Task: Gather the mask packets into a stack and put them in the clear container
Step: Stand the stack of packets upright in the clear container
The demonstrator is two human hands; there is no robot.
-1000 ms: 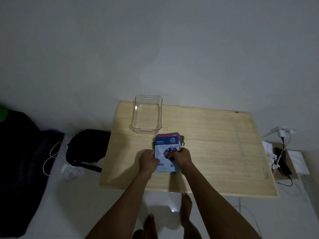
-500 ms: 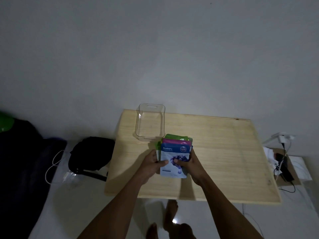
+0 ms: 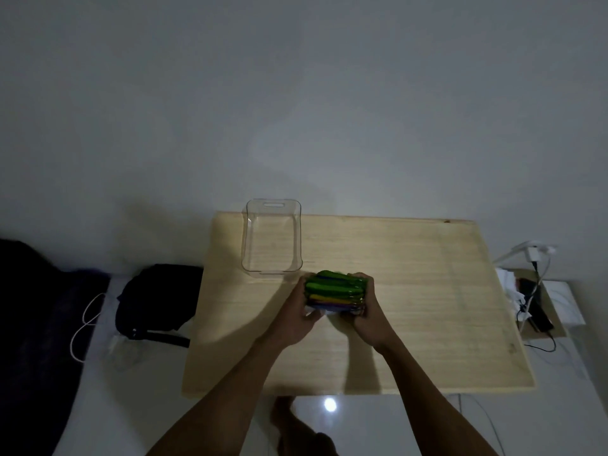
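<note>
1. Mask packets (image 3: 335, 292): one stack, held on edge just above the wooden surface (image 3: 411, 291), edges facing the camera. Green, yellow, purple and white edges show; exact count can't be told.
2. Left hand (image 3: 297, 315) is clamped on the stack's left side, right hand (image 3: 365, 314) on its right side. The stack is squeezed between them.
3. Clear container (image 3: 272, 238): one, empty, upright at the far left of the surface, its near rim just beyond the stack. Far end sits at the surface's back edge.
4. Open room: the whole right half of the surface is bare, and so is the near strip below the hands.
5. Off the surface: one black bag (image 3: 158, 299) on the floor to the left, with a white cable (image 3: 84, 324) beside it; a charger and cables (image 3: 534, 291) clutter the right.
</note>
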